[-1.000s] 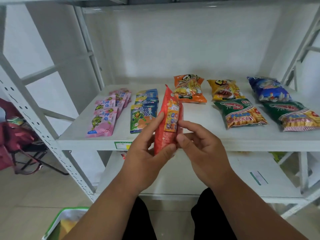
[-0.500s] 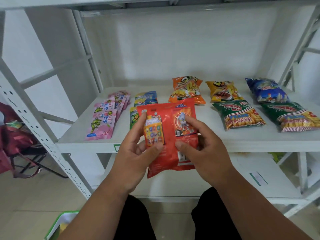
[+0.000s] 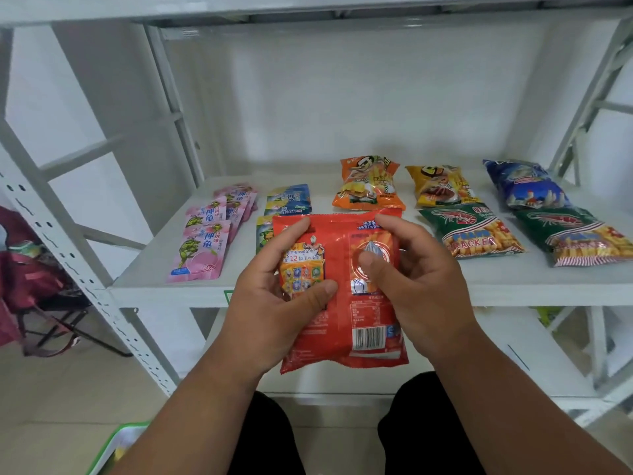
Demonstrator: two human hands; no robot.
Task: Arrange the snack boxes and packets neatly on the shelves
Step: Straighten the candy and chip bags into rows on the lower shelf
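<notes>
On the white shelf (image 3: 342, 289), rows of pink packets (image 3: 202, 248) and green cracker packets (image 3: 472, 231) are already laid out, while a red packet (image 3: 346, 323), gripped by left hand (image 3: 274, 303) and right hand (image 3: 418, 289) before its front edge, is judged still unplaced.

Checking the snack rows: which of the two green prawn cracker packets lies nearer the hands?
The left green prawn cracker packet, in front of the yellow packet, close beside the right hand. The other green packet lies near the shelf's right end.

Red snack packet (image 3: 342, 296) held upright by left hand (image 3: 274, 303) and right hand (image 3: 418, 286), white shelf (image 3: 164, 286) behind
</notes>
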